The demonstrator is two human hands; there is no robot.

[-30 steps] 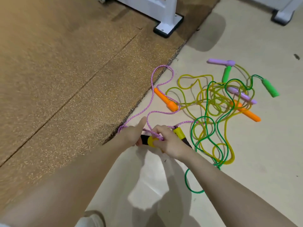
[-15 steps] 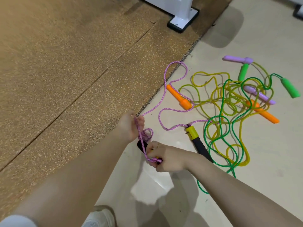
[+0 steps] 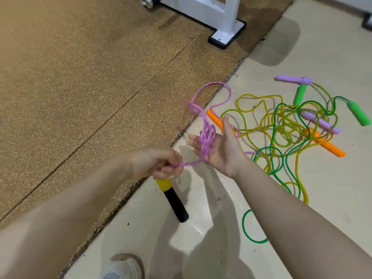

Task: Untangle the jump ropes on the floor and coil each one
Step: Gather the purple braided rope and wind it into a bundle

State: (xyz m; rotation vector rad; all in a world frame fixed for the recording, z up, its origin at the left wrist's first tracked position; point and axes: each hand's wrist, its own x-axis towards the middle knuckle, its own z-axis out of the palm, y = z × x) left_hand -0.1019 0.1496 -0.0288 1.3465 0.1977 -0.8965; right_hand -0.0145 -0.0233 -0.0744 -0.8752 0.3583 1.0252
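While the left hand (image 3: 159,164) pinches a strand of the pink braided rope (image 3: 207,135) between thumb and curled fingers (image 3: 171,171), the right hand (image 3: 219,150) is held up palm-open with fingers spread and relaxed, several turns of that rope looped around its palm and fingers. A short taut stretch of rope runs from the left fingers to the base of the right palm. Beyond the right fingers the rope goes up and away in a loose loop that lies across the edge of the brown cork mat (image 3: 90,87) and comes back to the cream floor (image 3: 332,198). Just below the left fingers, a yellow-and-black handle (image 3: 173,200) lies on the floor; whether it touches the hand, cannot tell. To the right of the right hand, well apart from its fingers, sits the tangle: yellow rope (image 3: 259,97) and green rope (image 3: 275,141) twisted over each other, with two green handles (image 3: 359,114), two purple handles (image 3: 293,79) and an orange handle (image 3: 330,148) in it; another orange handle (image 3: 214,117) is partly hidden behind the right fingers. A loop of the green rope trails down under the right forearm. A white metal frame foot (image 3: 227,35) stands on the mat, far above both hands. A white shoe (image 3: 120,268) shows at the bottom edge.
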